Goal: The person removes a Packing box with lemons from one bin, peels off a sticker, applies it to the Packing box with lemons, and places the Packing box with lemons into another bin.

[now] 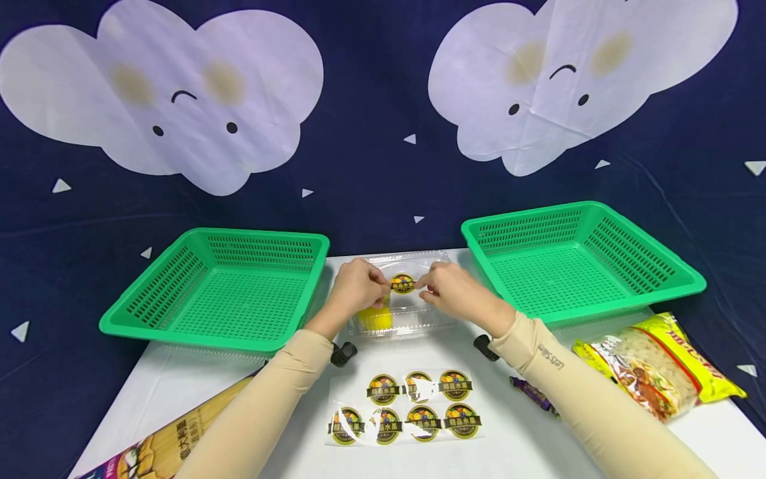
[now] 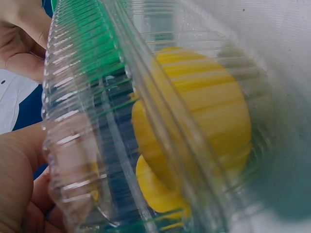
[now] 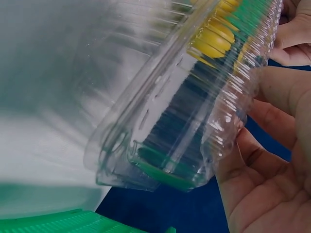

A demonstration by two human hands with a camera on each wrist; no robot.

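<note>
A clear plastic clamshell box (image 1: pixel 413 319) stands near the table's back edge with its lid down. Yellow round fruit (image 1: pixel 376 319) shows through its left end; up close, the fruit (image 2: pixel 204 116) sits behind the ribbed wall. A round black-and-gold fruit sticker (image 1: pixel 403 284) is over the middle of the lid. My left hand (image 1: pixel 361 286) pinches the sticker's left edge between thumb and forefinger. At its right edge, the fingertips of my right hand (image 1: pixel 453 289) grip it, the other fingers curled. In the right wrist view the right hand (image 3: pixel 272 170) is close against the box's ribbed side.
Green baskets stand left (image 1: pixel 239 303) and right (image 1: pixel 574 263) of the box. In front lies a sheet of similar stickers (image 1: pixel 423 422). A noodle packet (image 1: pixel 173 436) is at lower left; a purple-wrapped bar (image 1: pixel 532 394) and a yellow food bag (image 1: pixel 652 369) lie at right.
</note>
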